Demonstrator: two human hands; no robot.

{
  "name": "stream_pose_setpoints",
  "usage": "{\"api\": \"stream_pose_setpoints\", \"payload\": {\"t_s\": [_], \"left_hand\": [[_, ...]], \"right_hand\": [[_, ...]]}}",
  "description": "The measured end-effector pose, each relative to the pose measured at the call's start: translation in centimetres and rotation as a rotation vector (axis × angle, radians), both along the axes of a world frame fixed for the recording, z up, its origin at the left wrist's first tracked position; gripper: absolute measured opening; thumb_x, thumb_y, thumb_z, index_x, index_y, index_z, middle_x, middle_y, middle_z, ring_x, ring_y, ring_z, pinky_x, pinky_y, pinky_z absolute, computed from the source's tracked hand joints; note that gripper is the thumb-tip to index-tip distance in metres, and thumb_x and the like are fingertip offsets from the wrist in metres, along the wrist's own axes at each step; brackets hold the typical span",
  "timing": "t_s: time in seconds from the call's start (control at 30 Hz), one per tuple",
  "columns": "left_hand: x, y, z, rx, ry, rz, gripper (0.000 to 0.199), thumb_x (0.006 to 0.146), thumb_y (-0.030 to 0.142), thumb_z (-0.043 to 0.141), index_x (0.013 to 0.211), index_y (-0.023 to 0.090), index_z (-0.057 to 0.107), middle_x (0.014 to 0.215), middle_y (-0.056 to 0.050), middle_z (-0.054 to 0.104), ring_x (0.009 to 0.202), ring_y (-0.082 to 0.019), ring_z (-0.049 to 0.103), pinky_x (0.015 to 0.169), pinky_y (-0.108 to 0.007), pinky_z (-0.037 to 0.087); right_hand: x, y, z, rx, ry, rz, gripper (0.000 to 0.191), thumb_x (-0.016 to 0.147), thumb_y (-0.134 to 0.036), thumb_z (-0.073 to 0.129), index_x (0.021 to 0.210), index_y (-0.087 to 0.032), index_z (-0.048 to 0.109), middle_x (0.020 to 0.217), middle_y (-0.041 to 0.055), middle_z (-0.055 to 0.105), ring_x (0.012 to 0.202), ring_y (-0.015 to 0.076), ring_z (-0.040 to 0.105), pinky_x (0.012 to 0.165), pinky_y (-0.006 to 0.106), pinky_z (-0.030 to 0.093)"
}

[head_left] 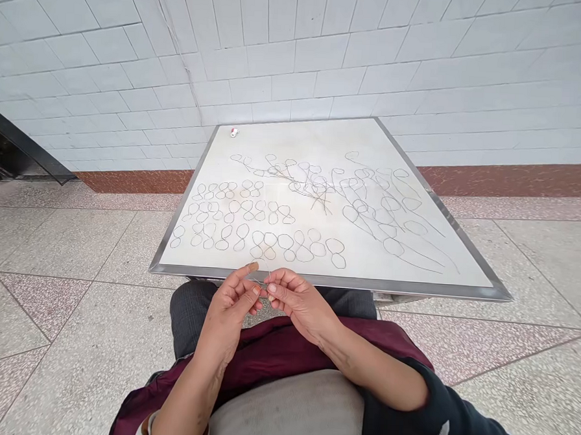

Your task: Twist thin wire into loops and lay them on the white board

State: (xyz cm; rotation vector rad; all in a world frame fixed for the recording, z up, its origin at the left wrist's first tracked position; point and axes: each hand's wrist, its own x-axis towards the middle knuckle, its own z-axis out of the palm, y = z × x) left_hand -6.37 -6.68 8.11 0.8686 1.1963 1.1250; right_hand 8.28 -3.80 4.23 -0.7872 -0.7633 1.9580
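Note:
My left hand (235, 299) and my right hand (296, 302) meet at the table's near edge, above my lap. Both pinch a thin wire (262, 283) between thumb and fingertips. Most of this wire is hidden by the fingers, so its full shape does not show. Just beyond the hands lie several wire figure-eights (269, 245), set out in rows on the left and middle of the white table top. Farther right are several wires with a single loop and a long loose tail (393, 245), overlapping one another.
The white table (414, 271) has a metal rim and stands by a tiled wall (323, 57). A small red and white object (234, 133) sits at its far left corner. Straight wire ends cross in a bundle (322, 201) near the middle. Speckled floor (65, 244) surrounds the table.

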Motion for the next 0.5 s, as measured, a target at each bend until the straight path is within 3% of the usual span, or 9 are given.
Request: {"api": "stream_pose_setpoints", "payload": {"t_s": [0.5], "left_hand": [[-0.22,-0.03,0.03,-0.072,-0.189,0.006,0.038,0.079,0.024,0.071,0.116,0.019,0.065,0.079,0.000,0.063,0.070,-0.009,0.055,0.066,-0.021,0.043]], "right_hand": [[-0.12,-0.11,0.09,-0.030,0.075,0.028,0.019,0.078,-0.032,0.075,0.087,-0.018,0.066,0.077,-0.0003,0.065,0.068,0.0071,0.053,0.066,0.021,0.042]]}}
